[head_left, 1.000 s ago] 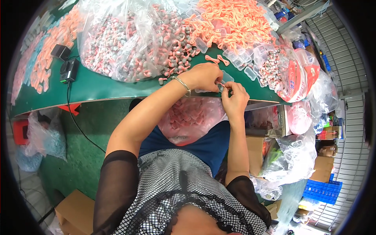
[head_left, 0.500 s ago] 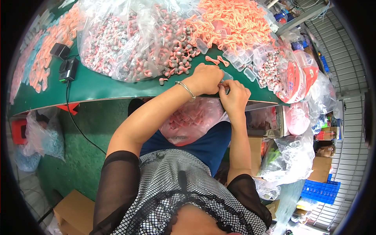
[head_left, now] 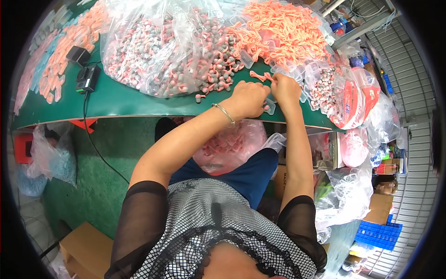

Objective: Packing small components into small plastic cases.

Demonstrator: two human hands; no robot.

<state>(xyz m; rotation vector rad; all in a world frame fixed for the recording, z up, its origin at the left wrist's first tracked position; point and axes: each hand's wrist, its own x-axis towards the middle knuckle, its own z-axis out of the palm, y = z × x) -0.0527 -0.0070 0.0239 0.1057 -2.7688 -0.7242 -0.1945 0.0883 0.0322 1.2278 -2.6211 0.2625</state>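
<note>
My left hand (head_left: 251, 98), a metal bangle on its wrist, is closed over a small clear plastic case (head_left: 270, 108) at the table's front edge. Most of the case is hidden by the fingers; a small pinkish-grey piece seems to lie in it. My right hand (head_left: 285, 93) reaches just beyond it, fingertips pinched on one end of a tied orange cord bundle (head_left: 260, 76). Loose pink-and-grey earbud-like pieces (head_left: 216, 74) spread from a big clear bag left of my hands. One such piece (head_left: 200, 98) lies apart near the edge.
A heap of orange cords (head_left: 283, 28) covers the far side of the green table (head_left: 139, 107). Clear cases (head_left: 297, 72) and a red-and-clear bag (head_left: 353, 100) stand at right. Black adapters (head_left: 88, 78) with a cable lie at left. A bag of pink pieces (head_left: 230, 144) is below the edge.
My right hand has left the case and moved forward to the orange cord bundle, taking hold of its end. My left hand has drawn slightly back toward the edge with the case.
</note>
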